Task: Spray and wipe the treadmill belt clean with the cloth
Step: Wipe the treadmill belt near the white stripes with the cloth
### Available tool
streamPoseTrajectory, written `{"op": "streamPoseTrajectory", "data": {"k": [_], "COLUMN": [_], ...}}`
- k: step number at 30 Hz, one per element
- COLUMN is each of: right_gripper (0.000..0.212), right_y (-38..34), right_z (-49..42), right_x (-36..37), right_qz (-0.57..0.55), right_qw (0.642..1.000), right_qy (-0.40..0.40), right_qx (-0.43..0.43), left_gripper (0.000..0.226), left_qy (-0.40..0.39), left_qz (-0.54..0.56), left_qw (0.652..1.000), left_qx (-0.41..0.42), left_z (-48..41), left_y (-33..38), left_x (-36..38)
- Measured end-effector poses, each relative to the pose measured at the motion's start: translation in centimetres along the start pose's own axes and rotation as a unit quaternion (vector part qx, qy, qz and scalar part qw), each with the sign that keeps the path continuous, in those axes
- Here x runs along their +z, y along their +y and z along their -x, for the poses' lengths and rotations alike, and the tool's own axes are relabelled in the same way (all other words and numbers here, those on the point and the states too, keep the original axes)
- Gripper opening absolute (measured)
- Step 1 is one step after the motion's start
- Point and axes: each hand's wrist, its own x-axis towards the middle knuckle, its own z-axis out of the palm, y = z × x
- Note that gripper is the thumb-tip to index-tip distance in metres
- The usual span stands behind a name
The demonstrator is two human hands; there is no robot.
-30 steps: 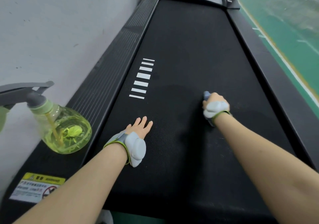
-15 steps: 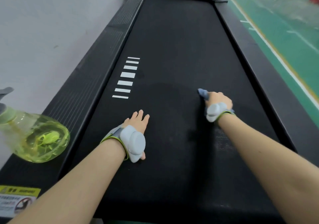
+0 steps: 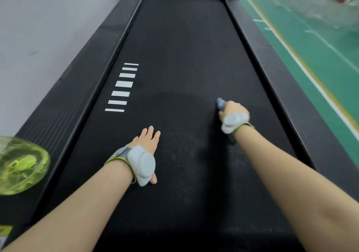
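**Black belt stretches long ahead of the cloth hand**

Black textured treadmill belt point(image 3: 184, 47) runs lengthwise from the bottom of the frame to the top centre. The blue-grey cloth point(image 3: 220, 102) lies on it right of centre. The right hand point(image 3: 234, 109) has its grip bunched down over the cloth, and only one corner pokes out at the hand's upper left. The left hand point(image 3: 148, 139) lies flat on the belt at lower centre, fingers straight and holding nothing, probably as a brace.

A darker patch, possibly damp, sits just left of the cloth, between it and the white stripes point(image 3: 122, 88), so the next stroke likely goes leftward or up along the belt's length. The translucent yellow-green spray bottle point(image 3: 21, 166) stands on the side rail at the lower left edge, nearer the left hand.
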Motion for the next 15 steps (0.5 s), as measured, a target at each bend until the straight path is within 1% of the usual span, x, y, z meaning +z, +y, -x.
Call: {"op": "streamPoseTrajectory", "data": {"k": [1, 3, 4, 6, 7, 8, 9, 10, 11, 13, 15], "right_gripper": [0.055, 0.047, 0.042, 0.039, 0.043, 0.053, 0.069, 0.08, 0.084, 0.08, 0.073], "right_y": [-1.9, -4.0, -4.0, -2.4, -0.9, 0.8, 2.6, 4.6, 6.3, 9.7, 11.1], "right_z": [-0.2, -0.6, -0.8, -0.9, -0.9, -0.7, -0.4, 0.1, 0.5, 0.9, 1.0], "right_x": [0.5, 1.1, 1.3, 1.1, 0.7, 0.2, -0.4, -0.8, -1.4, -1.8, -1.9], "right_qz": [-0.006, -0.012, -0.007, -0.013, -0.015, -0.006, 0.009, 0.024, 0.028, 0.018, 0.013], "right_qw": [0.999, 0.998, 0.998, 0.999, 1.0, 1.0, 1.0, 0.999, 0.998, 0.99, 0.983], "right_qy": [-0.018, -0.033, -0.032, -0.023, -0.017, -0.014, -0.011, -0.007, -0.004, -0.003, -0.003], "right_qx": [-0.027, -0.052, -0.05, -0.027, -0.013, -0.002, 0.009, 0.029, 0.057, 0.138, 0.185], "left_gripper": [0.132, 0.124, 0.12, 0.124, 0.128, 0.131, 0.133, 0.135, 0.135, 0.135, 0.135], "left_qy": [-0.001, 0.009, 0.012, 0.006, 0.002, -0.002, -0.005, -0.007, -0.006, -0.001, 0.006], "left_qz": [0.0, -0.005, -0.006, -0.006, -0.006, -0.006, -0.005, -0.004, -0.004, -0.004, 0.002], "left_qw": [1.0, 1.0, 1.0, 1.0, 1.0, 1.0, 1.0, 1.0, 1.0, 1.0, 1.0], "left_qx": [-0.004, -0.009, -0.011, -0.013, -0.013, -0.011, -0.009, -0.007, -0.006, -0.003, 0.003], "left_z": [0.0, -0.1, -0.1, 0.0, -0.1, -0.1, -0.2, -0.2, -0.3, -0.2, -0.2], "left_y": [0.2, 0.6, 0.8, 0.8, 0.7, 0.7, 0.6, 0.5, 0.4, 0.4, 0.3], "left_x": [0.0, -0.1, -0.2, -0.2, -0.2, -0.2, -0.2, 0.0, 0.1, 0.1, 0.2]}}
